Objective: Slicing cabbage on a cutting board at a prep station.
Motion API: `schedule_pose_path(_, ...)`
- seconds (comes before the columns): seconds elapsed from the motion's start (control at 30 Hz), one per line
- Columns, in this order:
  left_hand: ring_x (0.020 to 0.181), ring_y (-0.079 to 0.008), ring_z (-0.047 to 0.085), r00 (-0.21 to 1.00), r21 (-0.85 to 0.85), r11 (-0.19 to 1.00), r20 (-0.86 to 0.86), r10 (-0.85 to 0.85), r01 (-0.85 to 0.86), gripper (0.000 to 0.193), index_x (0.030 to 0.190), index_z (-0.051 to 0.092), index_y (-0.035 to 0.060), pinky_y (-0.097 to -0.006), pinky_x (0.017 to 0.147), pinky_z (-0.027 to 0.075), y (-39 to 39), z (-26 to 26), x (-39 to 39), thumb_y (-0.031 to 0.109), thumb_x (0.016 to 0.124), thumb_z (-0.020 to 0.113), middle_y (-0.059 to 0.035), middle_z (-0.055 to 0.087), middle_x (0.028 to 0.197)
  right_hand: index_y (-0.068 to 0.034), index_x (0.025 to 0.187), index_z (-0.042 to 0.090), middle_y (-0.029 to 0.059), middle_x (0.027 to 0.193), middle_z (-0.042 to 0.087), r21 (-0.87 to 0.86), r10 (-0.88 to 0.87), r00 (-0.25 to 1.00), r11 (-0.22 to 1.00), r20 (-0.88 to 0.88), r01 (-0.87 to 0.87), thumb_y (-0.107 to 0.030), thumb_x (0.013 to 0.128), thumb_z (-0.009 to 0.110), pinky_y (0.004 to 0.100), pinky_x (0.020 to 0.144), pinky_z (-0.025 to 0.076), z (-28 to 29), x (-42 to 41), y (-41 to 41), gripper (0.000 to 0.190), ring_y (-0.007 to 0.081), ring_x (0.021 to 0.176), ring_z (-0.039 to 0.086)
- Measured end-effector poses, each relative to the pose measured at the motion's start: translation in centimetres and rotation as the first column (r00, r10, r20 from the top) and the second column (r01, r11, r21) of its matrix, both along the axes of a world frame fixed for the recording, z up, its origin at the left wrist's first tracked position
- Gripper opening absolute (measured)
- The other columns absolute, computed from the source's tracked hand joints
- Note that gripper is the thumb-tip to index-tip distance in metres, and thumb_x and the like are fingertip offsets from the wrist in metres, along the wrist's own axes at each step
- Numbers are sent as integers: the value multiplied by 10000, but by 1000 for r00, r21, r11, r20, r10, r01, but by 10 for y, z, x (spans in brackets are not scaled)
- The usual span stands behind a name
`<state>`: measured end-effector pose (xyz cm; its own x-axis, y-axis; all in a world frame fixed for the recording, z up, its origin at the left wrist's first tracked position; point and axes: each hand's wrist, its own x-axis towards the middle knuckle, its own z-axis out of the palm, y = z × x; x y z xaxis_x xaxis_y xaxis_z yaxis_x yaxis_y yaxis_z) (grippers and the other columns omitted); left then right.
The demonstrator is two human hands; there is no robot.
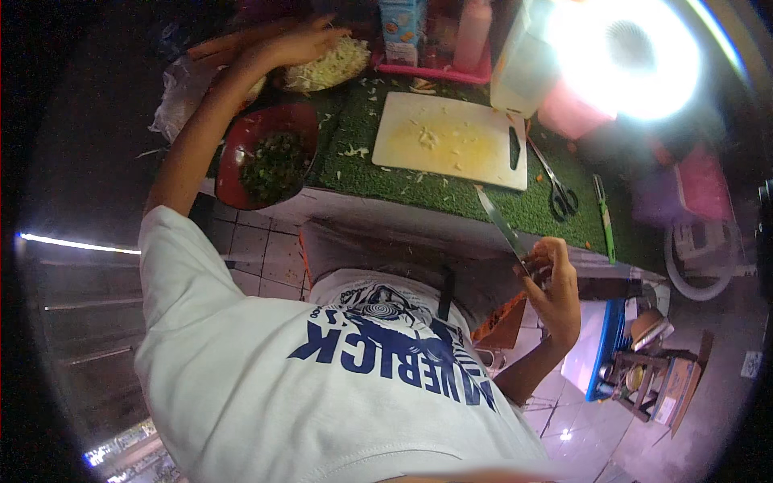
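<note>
My left hand [311, 43] is over a heap of shredded cabbage [329, 66] at the upper left; its fingers are blurred, and whether they grip any shreds cannot be told. My right hand [549, 278] holds a kitchen knife [501, 223] by its handle near the table's front edge, the blade pointing up and left. A white cutting board [450, 139] with cabbage scraps and a yellowish stain lies between the hands, beyond the knife tip. A dark red bowl [228, 163] of chopped green leaves sits below my left forearm.
Scissors [558, 193] and a green-handled peeler or knife [606, 223] lie on the green turf-like mat [362, 175]. Behind the board stand a pink tray [435, 73] with a carton [401, 33] and bottle [473, 33], a translucent container [513, 72] and a bright lamp [628, 51].
</note>
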<state>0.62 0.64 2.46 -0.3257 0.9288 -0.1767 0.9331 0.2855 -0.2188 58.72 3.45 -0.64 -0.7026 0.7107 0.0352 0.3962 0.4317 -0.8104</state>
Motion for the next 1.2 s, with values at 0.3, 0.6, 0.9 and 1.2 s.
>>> schedule_pose_path(0.3,1300,-323,518,912,131,988,-411,-16,77,200,1085,699,116,-480,985,510,3,30,71,217,954,587,-116,629,1295,-25,1135,474,129,909,623,-24,-19,1000,1000,24,19,6,802,742,333,732,511,-1,-6,-7,429,216,786,641)
schedule_pose_path(0.6,994,-356,669,952,342,940,-281,121,-19,310,1058,710,64,-516,874,535,10,15,46,310,998,531,-130,680,1059,-21,1125,484,127,915,628,15,15,999,1000,41,-15,-9,818,739,320,694,510,0,-3,-3,398,195,752,636)
schedule_pose_path(0.9,1109,-326,617,957,218,973,261,-127,70,404,1304,574,49,-438,983,474,-101,66,252,176,922,608,-162,636,1223,-21,1129,590,106,794,638,-17,-105,994,994,-39,104,26,869,663,304,638,487,7,-12,8,274,173,682,626)
schedule_pose_path(1.2,980,-323,631,778,588,788,576,-252,-180,182,1056,673,10,-411,885,492,-134,-41,313,71,889,633,-146,668,1016,-31,1131,498,208,827,688,583,-140,871,790,471,-189,-95,934,531,459,603,532,14,-106,83,210,356,749,698)
